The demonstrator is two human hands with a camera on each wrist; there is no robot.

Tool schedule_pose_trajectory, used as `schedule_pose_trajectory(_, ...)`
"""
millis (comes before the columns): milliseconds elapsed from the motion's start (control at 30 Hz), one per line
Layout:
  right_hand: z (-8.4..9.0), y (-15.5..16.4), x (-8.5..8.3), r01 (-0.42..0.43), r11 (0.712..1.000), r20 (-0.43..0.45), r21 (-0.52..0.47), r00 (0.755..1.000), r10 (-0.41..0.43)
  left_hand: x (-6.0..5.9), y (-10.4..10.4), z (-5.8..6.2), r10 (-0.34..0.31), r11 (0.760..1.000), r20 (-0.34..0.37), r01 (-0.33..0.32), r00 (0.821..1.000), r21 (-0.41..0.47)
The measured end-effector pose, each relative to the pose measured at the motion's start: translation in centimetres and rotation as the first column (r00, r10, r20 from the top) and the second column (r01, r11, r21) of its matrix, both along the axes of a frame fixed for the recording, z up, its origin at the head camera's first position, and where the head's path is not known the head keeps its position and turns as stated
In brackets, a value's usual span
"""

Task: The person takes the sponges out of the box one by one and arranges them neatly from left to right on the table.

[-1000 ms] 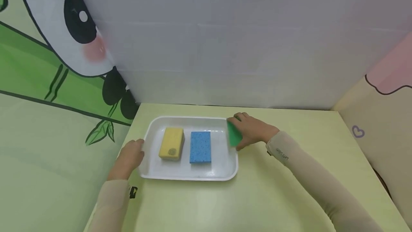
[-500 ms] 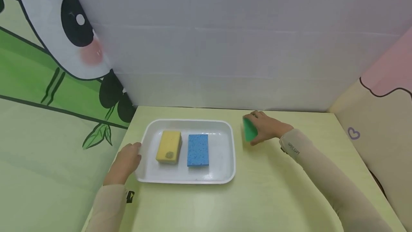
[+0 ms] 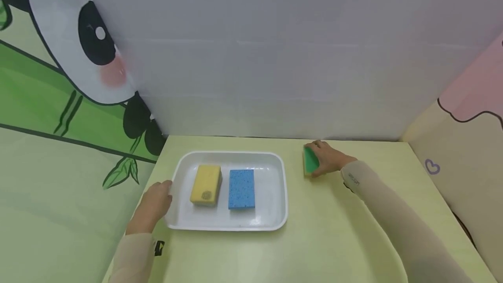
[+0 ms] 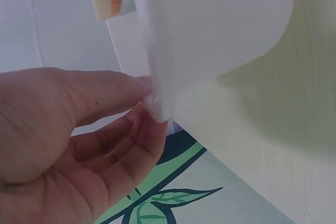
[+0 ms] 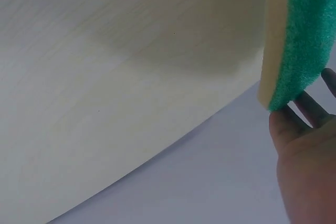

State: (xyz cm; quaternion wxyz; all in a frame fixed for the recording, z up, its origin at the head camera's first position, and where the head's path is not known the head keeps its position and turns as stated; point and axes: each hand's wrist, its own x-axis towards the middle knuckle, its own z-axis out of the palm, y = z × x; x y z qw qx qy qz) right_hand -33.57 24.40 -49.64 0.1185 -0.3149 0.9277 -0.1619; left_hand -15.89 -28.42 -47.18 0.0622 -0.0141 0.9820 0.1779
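My left hand (image 3: 151, 204) pinches the left rim of a white tray (image 3: 271, 219), thumb on one side and fingers on the other in the left wrist view. Inside the tray lie a yellow sponge (image 3: 206, 182) with a dark round mark and a speckled blue sponge (image 3: 241, 189). To the tray's right, near the back of the table, my right hand (image 3: 332, 159) grips a scouring sponge (image 3: 311, 161) by opposite ends. Its green scouring face (image 5: 307, 40) and pale yellow foam side show in the right wrist view.
The pale wood-grain table (image 3: 314, 239) meets a white back wall (image 3: 251, 77). A panda-and-bamboo printed wall (image 3: 47, 152) stands at the left, and a cream and pink wall (image 3: 463, 160) at the right.
My right hand has carried the green scouring sponge rightward, from over the tray's right rim to the table beside it. My left hand stays on the rim; the head view has shifted slightly.
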Motion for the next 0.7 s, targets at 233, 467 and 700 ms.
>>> schedule_pose_trajectory(233, -1.6, -0.3, 0.4, 0.033, 0.999, 0.034, 0.044, 0.999, -0.034, 0.3, -0.5, -0.3, 0.017, 1.000, 0.031, -0.018, 0.999, 0.009)
schedule_pose_trajectory(467, -2.5, -0.9, 1.1, 0.035, 0.997, 0.051, 0.067, 0.998, -0.038, 0.6, -1.0, -0.4, -0.011, 1.000, -0.015, 0.011, 1.000, -0.004)
schedule_pose_trajectory(700, -3.0, -1.3, 2.1, 0.028, 0.999, 0.051, 0.045, 0.998, -0.030, 0.8, -1.6, -0.2, -0.008, 1.000, 0.005, 0.008, 1.000, -0.006)
